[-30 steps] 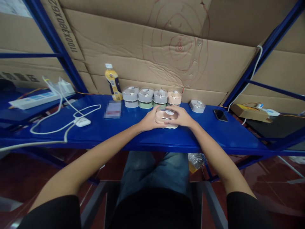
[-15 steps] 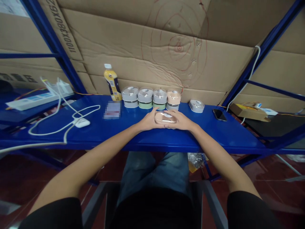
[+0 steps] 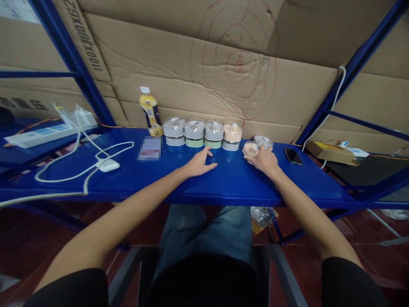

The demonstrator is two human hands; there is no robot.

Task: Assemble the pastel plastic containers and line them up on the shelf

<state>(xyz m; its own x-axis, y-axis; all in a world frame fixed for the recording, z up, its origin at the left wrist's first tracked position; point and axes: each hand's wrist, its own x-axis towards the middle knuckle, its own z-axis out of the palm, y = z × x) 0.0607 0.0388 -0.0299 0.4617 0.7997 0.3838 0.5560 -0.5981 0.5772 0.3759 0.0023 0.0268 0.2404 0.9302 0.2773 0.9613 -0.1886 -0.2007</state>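
Blue metal desk (image 3: 134,179) spans mid-frame between blue rack uprights, brown cardboard sheets behind it. On it, left to right: one white cable, one yellow bottle (image 3: 150,111), four lidded tubs (image 3: 204,134) in a row, one grey lid (image 3: 263,141), one phone (image 3: 292,156). Left hand (image 3: 200,163) lies flat at centre, grip released; right hand (image 3: 262,158), right of centre, fingers closed on one peach tub (image 3: 248,148) beside the grey lid.

Deep blue shelf (image 3: 223,183). Brown cardboard (image 3: 198,72) behind, scrawled with red rings. Far row of pots: grey-lidded (image 3: 174,131), pale green (image 3: 194,133), green (image 3: 213,134), peach (image 3: 232,135). Yellow bottle (image 3: 150,111), white cap. White cable (image 3: 79,168) left; phone (image 3: 293,155) right, probably black.
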